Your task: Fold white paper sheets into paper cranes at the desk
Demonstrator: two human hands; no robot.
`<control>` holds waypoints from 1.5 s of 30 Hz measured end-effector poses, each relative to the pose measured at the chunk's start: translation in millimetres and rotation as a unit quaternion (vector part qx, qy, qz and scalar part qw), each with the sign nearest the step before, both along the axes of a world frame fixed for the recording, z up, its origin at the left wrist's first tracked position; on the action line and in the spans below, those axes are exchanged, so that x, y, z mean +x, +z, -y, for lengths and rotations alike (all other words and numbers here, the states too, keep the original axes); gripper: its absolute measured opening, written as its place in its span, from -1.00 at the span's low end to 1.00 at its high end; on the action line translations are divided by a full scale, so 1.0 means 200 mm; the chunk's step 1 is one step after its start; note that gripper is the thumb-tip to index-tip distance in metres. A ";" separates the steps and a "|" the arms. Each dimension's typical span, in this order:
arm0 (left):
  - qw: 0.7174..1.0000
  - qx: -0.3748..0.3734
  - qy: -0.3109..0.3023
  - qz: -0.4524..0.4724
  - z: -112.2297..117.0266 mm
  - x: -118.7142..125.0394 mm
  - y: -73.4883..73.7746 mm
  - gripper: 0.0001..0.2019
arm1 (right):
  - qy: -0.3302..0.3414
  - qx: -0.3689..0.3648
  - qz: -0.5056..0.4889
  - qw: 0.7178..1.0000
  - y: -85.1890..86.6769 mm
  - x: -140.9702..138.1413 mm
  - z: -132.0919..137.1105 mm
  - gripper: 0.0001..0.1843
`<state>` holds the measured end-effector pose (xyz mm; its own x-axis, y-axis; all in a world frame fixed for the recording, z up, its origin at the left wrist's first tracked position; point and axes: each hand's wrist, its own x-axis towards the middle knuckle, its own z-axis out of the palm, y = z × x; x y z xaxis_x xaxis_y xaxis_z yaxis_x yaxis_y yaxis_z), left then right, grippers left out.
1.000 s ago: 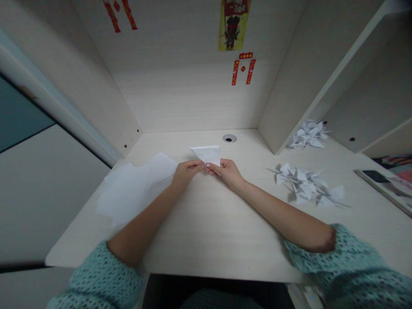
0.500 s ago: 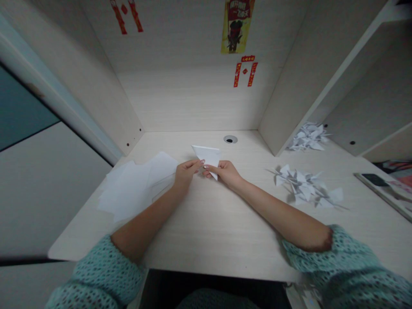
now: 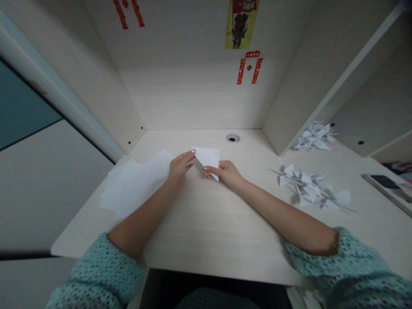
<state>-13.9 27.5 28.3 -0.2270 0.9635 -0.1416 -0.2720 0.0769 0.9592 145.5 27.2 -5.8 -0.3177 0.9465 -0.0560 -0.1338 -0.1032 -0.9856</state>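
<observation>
A folded piece of white paper (image 3: 208, 157) is held between both hands above the middle of the desk. My left hand (image 3: 179, 166) pinches its upper left corner between thumb and fingers. At the lower right edge, my right hand (image 3: 225, 172) grips the paper, thumb on top and fingers partly hidden behind it. Close to my left forearm lie loose sheets of white paper (image 3: 137, 184), spread in an overlapping pile. Folded white paper pieces, perhaps cranes (image 3: 309, 186), sit in a cluster to the right of my right hand.
Another heap of folded paper (image 3: 315, 136) rests behind the right-hand divider panel (image 3: 299, 81). A dark phone-like object (image 3: 385, 181) lies on a flat board at the far right. The desk (image 3: 206, 231) has a round cable hole (image 3: 233, 138) near its back panel.
My left hand has shifted up and left to the paper's upper left corner. The paper's face has opened out a little, while my right hand keeps its hold.
</observation>
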 end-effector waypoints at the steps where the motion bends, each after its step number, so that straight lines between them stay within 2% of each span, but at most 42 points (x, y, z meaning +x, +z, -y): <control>1: 1.000 -0.001 0.003 0.002 0.00 0.00 0.00 -0.66 | -0.001 0.002 0.006 1.000 0.00 0.00 0.00 -0.63; 7: 1.000 -0.009 0.009 0.001 -0.01 -0.01 -0.02 -0.68 | 0.001 -0.004 0.010 1.000 0.02 0.01 0.00 -0.64; 15: 0.995 0.046 0.056 -0.062 -0.04 -0.05 -0.04 -0.68 | 0.004 -0.002 0.019 1.000 0.05 0.01 0.02 -0.62; 19: 0.995 0.049 0.058 -0.071 -0.04 -0.06 -0.04 -0.75 | 0.009 0.000 0.022 1.000 0.03 0.01 0.01 -0.62; 24: 0.988 0.091 0.057 -0.115 -0.04 -0.06 -0.06 -0.76 | 0.015 0.009 0.029 0.999 0.00 0.01 0.00 -0.63; 29: 0.979 0.134 0.068 -0.137 -0.03 -0.05 -0.08 -0.77 | 0.013 0.001 0.026 1.000 0.02 0.01 0.01 -0.64; 33: 0.980 0.115 0.085 -0.135 -0.03 -0.05 -0.08 -0.74 | 0.005 -0.004 0.026 1.000 0.04 0.01 0.02 -0.64; 37: 0.972 0.124 0.105 -0.171 -0.03 -0.04 -0.09 -0.74 | 0.014 -0.003 0.036 0.999 0.06 0.01 0.02 -0.63; 42: 0.966 0.160 0.096 -0.179 -0.02 -0.02 -0.12 -0.73 | 0.030 -0.002 0.041 0.999 0.04 0.01 0.01 -0.62; 45: 0.966 0.163 0.089 -0.177 -0.02 -0.01 -0.14 -0.73 | 0.024 0.022 0.062 0.998 0.01 0.00 0.00 -0.60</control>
